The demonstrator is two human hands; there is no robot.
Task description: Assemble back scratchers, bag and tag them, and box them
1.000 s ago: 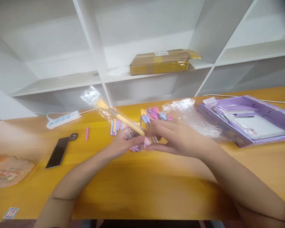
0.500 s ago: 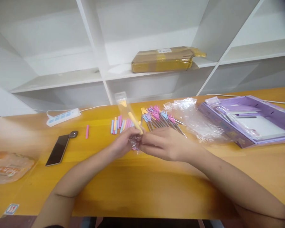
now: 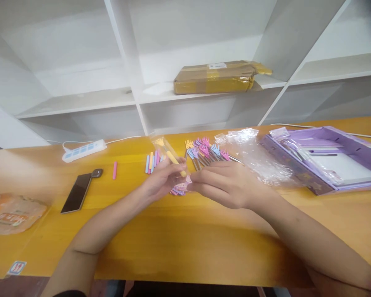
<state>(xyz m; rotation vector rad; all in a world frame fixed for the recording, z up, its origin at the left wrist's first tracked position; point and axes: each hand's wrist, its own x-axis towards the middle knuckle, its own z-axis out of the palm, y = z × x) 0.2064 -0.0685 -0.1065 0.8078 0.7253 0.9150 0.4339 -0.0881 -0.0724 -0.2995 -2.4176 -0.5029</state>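
A yellow hand-shaped back scratcher (image 3: 172, 157) lies inside a clear plastic sleeve, tilted, its claw end pointing up and left. My left hand (image 3: 164, 179) is closed round its lower part. Fingers pinched, my right hand (image 3: 221, 183) holds the open end of the sleeve, near a pinkish printed patch. Behind my right hand lies a pile of back scratchers (image 3: 204, 150) with yellow, pink, blue and purple claws and metal rods. Coloured sticks (image 3: 151, 162) lie behind my left hand, and a single pink stick (image 3: 114, 170) lies further left.
Clear plastic sleeves (image 3: 250, 154) and a purple box (image 3: 318, 187) are at the right. A phone (image 3: 76, 193), a power strip (image 3: 84, 151) and an orange-printed bag (image 3: 17, 214) lie left. A taped carton (image 3: 216, 78) rests on the shelf behind.
The yellow scratcher and its sleeve have come lower, and the handle now sits inside the sleeve. My right hand has shifted slightly right. The view has moved a little.
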